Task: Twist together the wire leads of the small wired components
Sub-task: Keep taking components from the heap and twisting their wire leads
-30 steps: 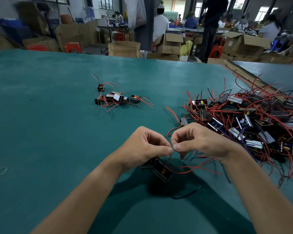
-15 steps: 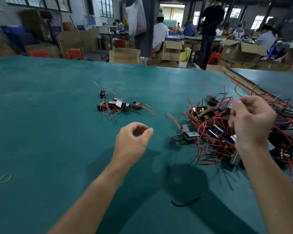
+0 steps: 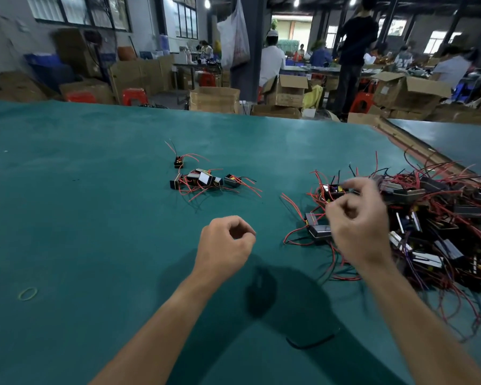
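A big heap of small black wired components with red and black leads covers the right side of the green table. Its left edge is under my right hand, which hovers blurred, fingers loosely curled, with nothing visibly in it. One component lies just left of that hand. My left hand hangs over bare table at the centre, loosely curled and holding nothing. A small group of components lies farther back at the centre, with a single one behind it.
A black wire scrap lies near the front between my forearms. A yellow rubber band sits at the front left. A second table adjoins at the far right. Cardboard boxes and people are beyond the far edge.
A second ago both hands pinched the leads of a component near the front. It has left my hands. My right hand rose to the heap, then dropped lower and left; the left hand stayed.
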